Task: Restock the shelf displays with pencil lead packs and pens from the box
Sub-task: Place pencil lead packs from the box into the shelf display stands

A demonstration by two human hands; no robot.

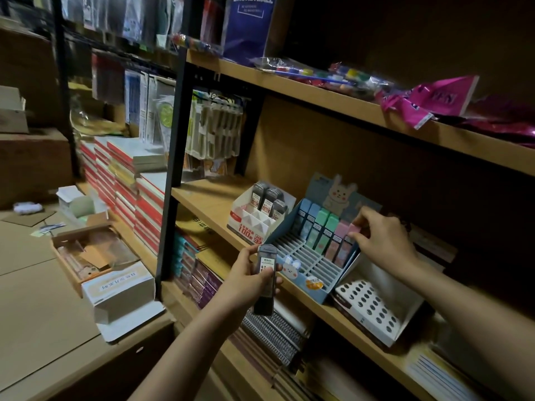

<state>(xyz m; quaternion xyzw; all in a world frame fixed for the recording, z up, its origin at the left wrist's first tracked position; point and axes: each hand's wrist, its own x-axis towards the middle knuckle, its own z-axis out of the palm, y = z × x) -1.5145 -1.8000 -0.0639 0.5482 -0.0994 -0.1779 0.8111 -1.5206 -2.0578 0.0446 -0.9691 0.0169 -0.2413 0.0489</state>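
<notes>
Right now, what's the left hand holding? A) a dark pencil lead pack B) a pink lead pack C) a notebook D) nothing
A: the left hand grips a dark pencil lead pack in front of the shelf, while the right hand pinches the pink pack at the end of the row in the blue display.

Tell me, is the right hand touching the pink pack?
Touching. The head view shows the right hand pinching the top of the pink pack in the blue display.

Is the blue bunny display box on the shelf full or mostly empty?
Mostly empty. The blue cardboard bunny display box holds pastel packs only in its back row; the white slotted rows in front are bare. The right hand pinches the end pink pack.
</notes>
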